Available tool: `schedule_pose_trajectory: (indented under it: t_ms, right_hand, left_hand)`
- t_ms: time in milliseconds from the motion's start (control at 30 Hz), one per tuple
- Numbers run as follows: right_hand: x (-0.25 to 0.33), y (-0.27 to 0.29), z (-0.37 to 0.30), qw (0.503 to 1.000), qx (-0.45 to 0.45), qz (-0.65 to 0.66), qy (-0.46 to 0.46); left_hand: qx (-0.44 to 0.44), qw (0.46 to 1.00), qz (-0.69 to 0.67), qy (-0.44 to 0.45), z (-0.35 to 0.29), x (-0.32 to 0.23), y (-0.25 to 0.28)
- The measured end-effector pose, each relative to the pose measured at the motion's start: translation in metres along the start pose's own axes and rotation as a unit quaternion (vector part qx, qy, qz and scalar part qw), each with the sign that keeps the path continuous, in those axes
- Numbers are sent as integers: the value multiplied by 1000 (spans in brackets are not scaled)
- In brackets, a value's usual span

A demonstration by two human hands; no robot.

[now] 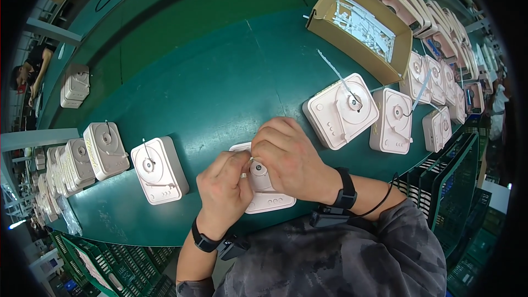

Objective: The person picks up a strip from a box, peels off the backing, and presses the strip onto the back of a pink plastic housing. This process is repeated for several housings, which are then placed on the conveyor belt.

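Observation:
A pale pink housing shaped like a small record player [270,202] lies on the green table close in front of me, partly hidden under both hands. My left hand [224,182] is closed over its left edge, thumb and fingers pressed together. From the other side my right hand [289,157] reaches across its top, fingers curled in a pinch that meets the left fingertips. Small whitish bits show at the fingertips, but what they belong to is too small to make out. The round hub [258,168] of the housing is visible between the hands.
Another such housing [157,170] stands to the left, with a long row [69,168] beyond it. Several more [344,111] stand at right, some with pale strips attached. A cardboard box [357,30] of white strips sits at the far right. Green crates [445,187] flank the table.

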State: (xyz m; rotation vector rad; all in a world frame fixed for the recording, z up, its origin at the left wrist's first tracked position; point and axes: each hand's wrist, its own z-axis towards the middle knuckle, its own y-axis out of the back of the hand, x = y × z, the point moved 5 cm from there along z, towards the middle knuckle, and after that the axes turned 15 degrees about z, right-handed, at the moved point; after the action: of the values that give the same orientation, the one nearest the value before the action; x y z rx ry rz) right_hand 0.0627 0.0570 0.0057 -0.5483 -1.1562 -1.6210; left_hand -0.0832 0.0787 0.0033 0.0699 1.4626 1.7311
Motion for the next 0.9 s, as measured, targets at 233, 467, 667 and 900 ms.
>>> schedule_pose_trajectory:
  t_ms: [233,467,667,900]
  right_hand:
    - [-1,-8,0,999,-34,-7,-3]
    - [-18,15,23,976,-25,-213,37]
    - [-23,65,47,929,-151,-338,-10]
    - [28,27,41,996,-70,-39,25]
  left_hand:
    - [-8,1000,2,19,-1,6,7]
    - [-149,946,111,266,-40,69,94]
    - [-112,929,83,344,-70,155,95]
    - [-18,954,-65,292,-39,58,40]
